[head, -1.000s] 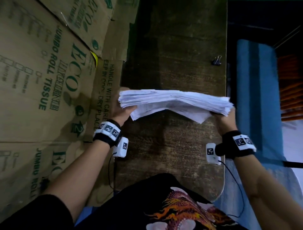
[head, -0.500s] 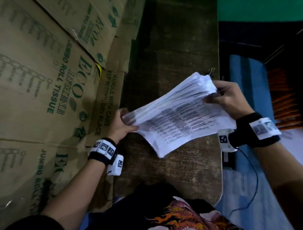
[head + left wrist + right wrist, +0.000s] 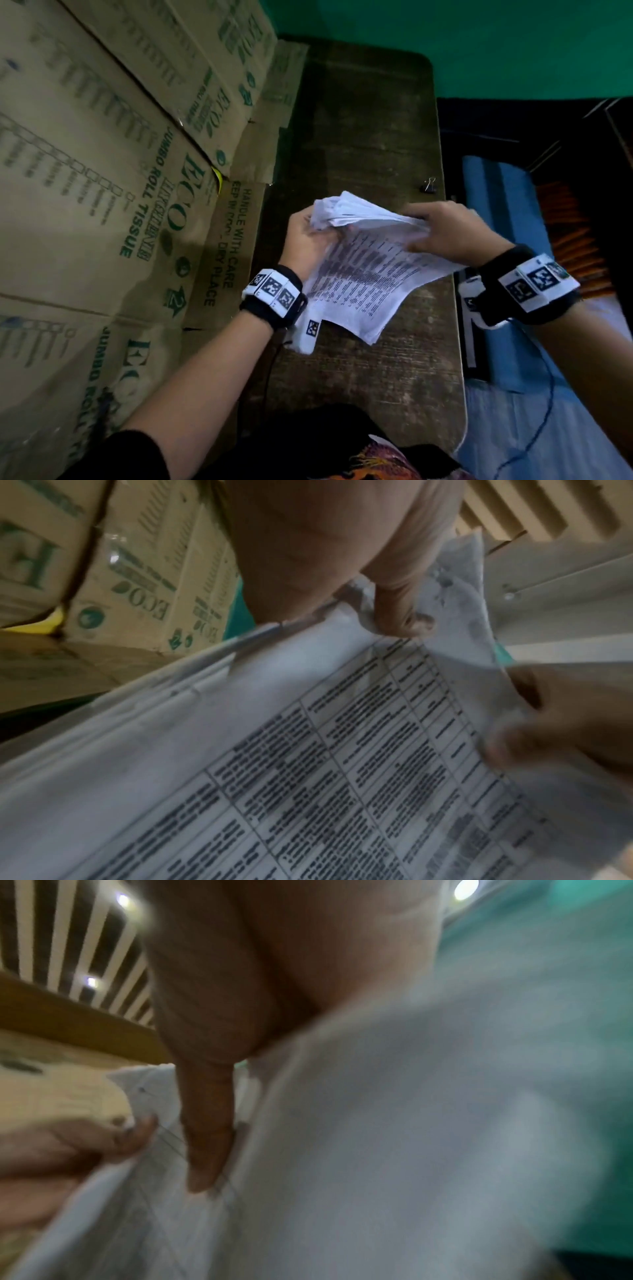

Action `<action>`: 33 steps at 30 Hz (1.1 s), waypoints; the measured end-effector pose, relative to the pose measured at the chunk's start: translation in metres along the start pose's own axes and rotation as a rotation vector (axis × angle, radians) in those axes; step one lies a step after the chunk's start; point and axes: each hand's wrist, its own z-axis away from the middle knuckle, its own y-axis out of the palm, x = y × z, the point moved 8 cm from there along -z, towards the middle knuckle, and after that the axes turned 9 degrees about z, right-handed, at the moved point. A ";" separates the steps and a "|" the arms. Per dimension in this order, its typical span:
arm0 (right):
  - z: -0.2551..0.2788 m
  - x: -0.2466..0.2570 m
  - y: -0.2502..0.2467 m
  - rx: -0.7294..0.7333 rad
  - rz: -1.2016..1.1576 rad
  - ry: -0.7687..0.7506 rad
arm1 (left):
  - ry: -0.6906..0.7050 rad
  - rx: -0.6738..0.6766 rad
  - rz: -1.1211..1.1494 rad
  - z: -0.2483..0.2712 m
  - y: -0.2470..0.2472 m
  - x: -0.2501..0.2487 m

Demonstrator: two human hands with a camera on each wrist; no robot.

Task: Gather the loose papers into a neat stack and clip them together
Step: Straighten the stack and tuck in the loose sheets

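A thick stack of white printed papers (image 3: 366,274) is held tilted above the dark wooden table (image 3: 370,130), its printed face toward me and its far edge fanned. My left hand (image 3: 305,240) grips the stack's far left corner, thumb on the top sheet (image 3: 400,615). My right hand (image 3: 445,229) grips the far right edge, thumb lying along the sheets (image 3: 205,1137). The papers (image 3: 308,777) fill the left wrist view; in the blurred right wrist view the papers (image 3: 377,1150) fill the lower part. A small black binder clip (image 3: 429,185) lies on the table near its right edge, beyond the right hand.
Stacked cardboard cartons (image 3: 102,171) printed "ECO jumbo roll tissue" wall off the table's left side. A green wall (image 3: 479,41) stands behind. To the right of the table lies blue fabric (image 3: 496,212). A cable (image 3: 544,404) hangs from the right wrist camera.
The stack went from level and edge-on to tilted up with its printed face toward me. Both hands shifted to its far edge and drew closer together.
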 end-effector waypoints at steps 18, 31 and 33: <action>0.039 -0.041 0.076 -0.654 -1.181 0.191 | 0.089 -0.170 -0.140 0.016 -0.026 0.026; 0.030 -0.044 0.067 -0.601 -1.074 0.083 | -0.023 0.033 0.030 0.003 -0.028 0.030; 0.028 -0.047 0.067 -0.569 -1.088 0.091 | -0.038 0.021 -0.020 0.001 -0.030 0.034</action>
